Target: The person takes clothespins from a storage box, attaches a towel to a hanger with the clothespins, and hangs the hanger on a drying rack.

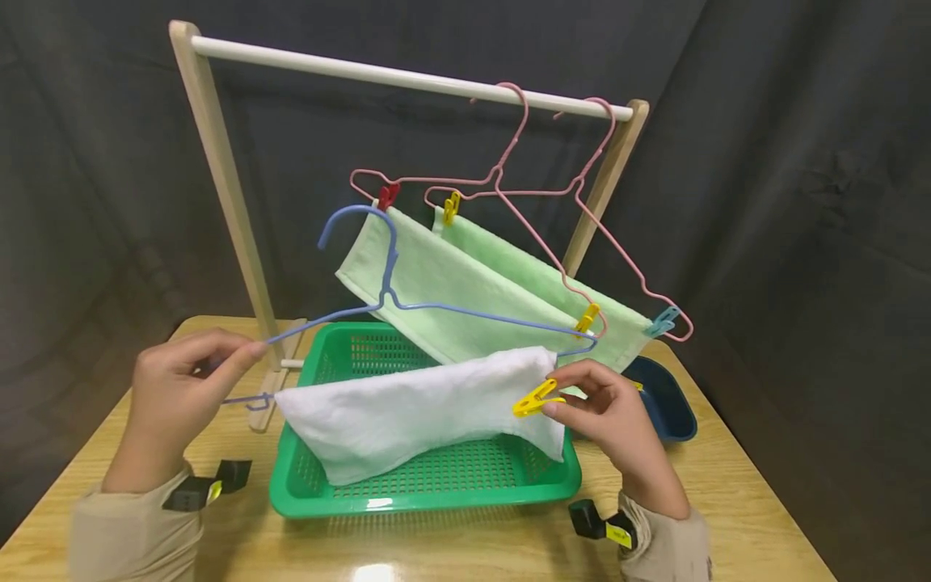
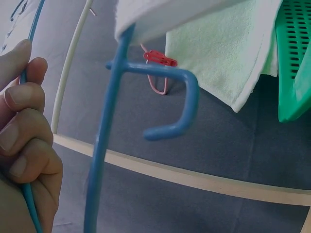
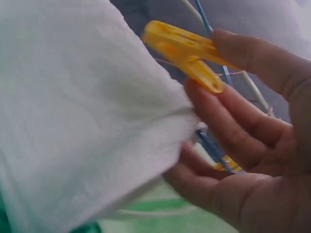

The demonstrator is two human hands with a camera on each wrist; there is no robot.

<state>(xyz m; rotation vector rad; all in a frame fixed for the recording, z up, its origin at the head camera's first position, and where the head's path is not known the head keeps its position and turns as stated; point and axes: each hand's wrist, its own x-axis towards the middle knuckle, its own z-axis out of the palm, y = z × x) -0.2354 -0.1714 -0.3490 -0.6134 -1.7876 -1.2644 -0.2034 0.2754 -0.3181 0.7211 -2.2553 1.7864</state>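
My left hand (image 1: 182,376) grips a blue clothes hanger (image 1: 465,308) by its left end, with the hook pointing up. Over the hanger's lower bar hangs a white towel (image 1: 422,412), folded across it. The left wrist view shows fingers curled round the upper wire and a small blue hook (image 2: 189,102) beside the towel's edge. Between thumb and fingertips, my right hand (image 1: 611,408) pinches a yellow clothespin (image 1: 534,398) in front of the towel's right end. In the right wrist view, the lower fingers reach behind the towel's corner.
Under the towel stands a green basket (image 1: 429,501). Behind it, a rack with a white rod (image 1: 349,69) carries two pink hangers (image 1: 509,145) with light green towels (image 1: 407,267) clipped by clothespins. A dark blue container (image 1: 665,404) sits on the wooden table (image 1: 735,501) at right.
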